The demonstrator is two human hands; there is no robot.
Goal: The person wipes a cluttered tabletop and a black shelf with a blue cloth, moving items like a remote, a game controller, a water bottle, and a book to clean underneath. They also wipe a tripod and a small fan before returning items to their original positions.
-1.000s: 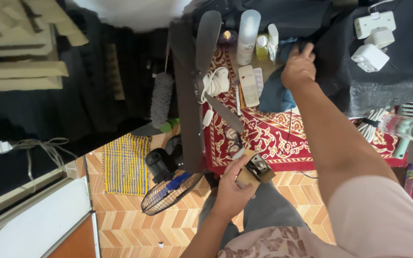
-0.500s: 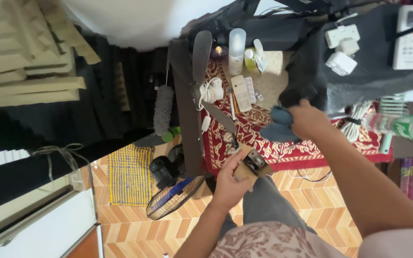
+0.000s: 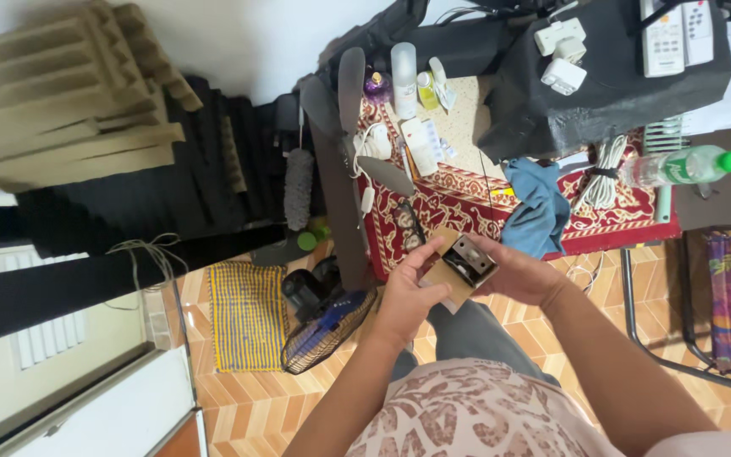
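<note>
Sitting in a small open cardboard box [image 3: 453, 269], a dark metal part [image 3: 468, 260] is held above the person's lap, just off the near edge of the red patterned table [image 3: 467, 216]. The left hand [image 3: 408, 292] pinches the box's left side, thumb on its flap, while the right hand [image 3: 522, 272] cups it from beneath on the right. A blue cloth [image 3: 536, 207] lies crumpled at that near edge, beside a coiled white cord [image 3: 600, 175] and a green-capped plastic bottle [image 3: 678, 166].

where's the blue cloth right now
In the head view the blue cloth drapes over the red patterned table's near edge, just right of the right hand.
</note>
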